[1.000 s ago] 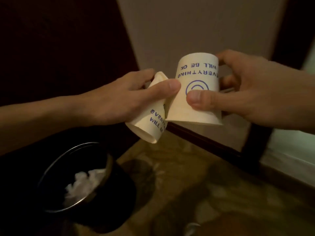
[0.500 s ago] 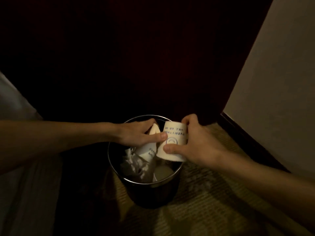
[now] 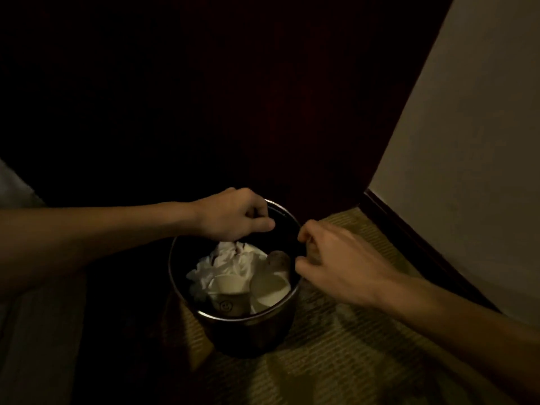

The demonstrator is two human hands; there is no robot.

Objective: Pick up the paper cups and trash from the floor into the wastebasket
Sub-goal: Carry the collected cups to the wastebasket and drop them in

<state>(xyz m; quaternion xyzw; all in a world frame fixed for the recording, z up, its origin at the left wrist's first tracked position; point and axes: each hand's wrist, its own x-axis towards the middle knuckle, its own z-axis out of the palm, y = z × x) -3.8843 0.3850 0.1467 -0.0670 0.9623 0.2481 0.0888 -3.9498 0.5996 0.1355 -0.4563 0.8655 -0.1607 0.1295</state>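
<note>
A dim view looking down at a round dark wastebasket [image 3: 242, 337] with a shiny metal rim, standing on patterned carpet [image 3: 336, 361] in the corner of a room. Inside it lie crumpled white tissue [image 3: 225, 264] toward the back and two pale paper cups [image 3: 233, 290] on their sides toward the front — one shows a small printed smiley face, the other [image 3: 270, 289] lies just to its right with its open mouth facing up.

Both bare hands hover over the basket's mouth, holding nothing. The left hand [image 3: 233, 216] is above the far-left rim, fingers curled loosely downward. The right hand [image 3: 336, 258] is over the right rim, fingers bent and slightly parted. The two hands are near each other but apart. A dark wooden panel [image 3: 263, 97] stands behind the basket — a pale wall [image 3: 482, 156] runs along the right.
</note>
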